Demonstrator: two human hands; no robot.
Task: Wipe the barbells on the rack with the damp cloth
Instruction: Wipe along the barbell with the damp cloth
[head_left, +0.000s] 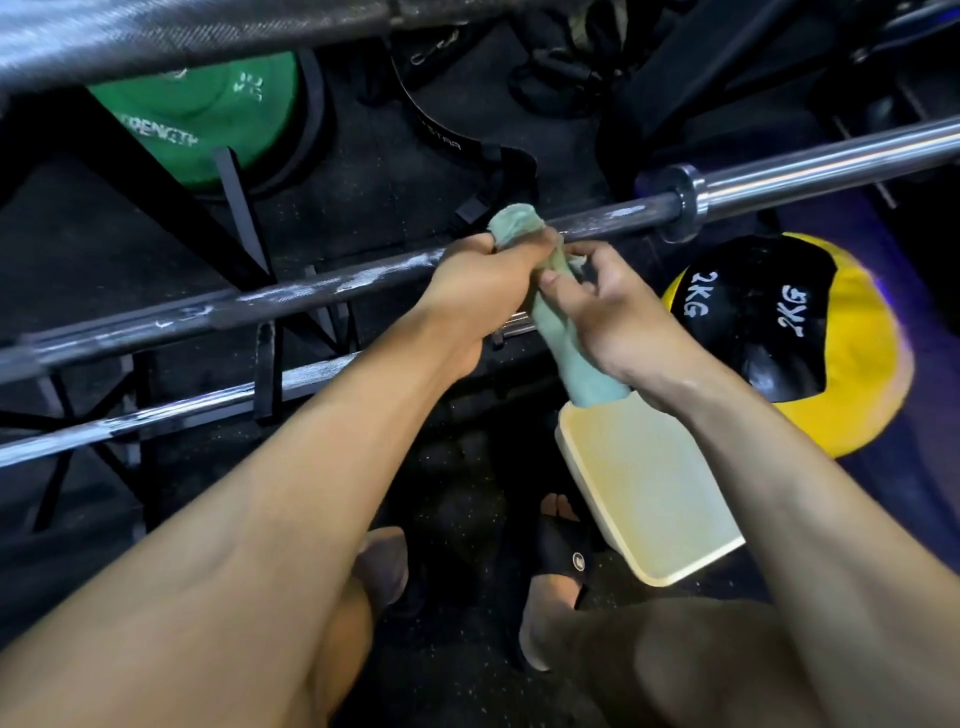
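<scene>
Your left hand (483, 275) grips the damp cloth (519, 228) against the barbell (322, 283), left of its collar (685, 200); your right hand (613, 312) pinches the hanging tail. The cloth is soft and limp, so bunch it round the stiff, rough shaft.

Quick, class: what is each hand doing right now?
Left hand: grips the cloth, upper end, against the barbell.
Right hand: pinches the same cloth lower down.

Dark speckled rubber floor (457, 670) lies below the hands. A green weight plate (208, 111) leans beyond them; a yellow-and-black 2KG medicine ball (810, 332) sits just right. Dim light.
</scene>
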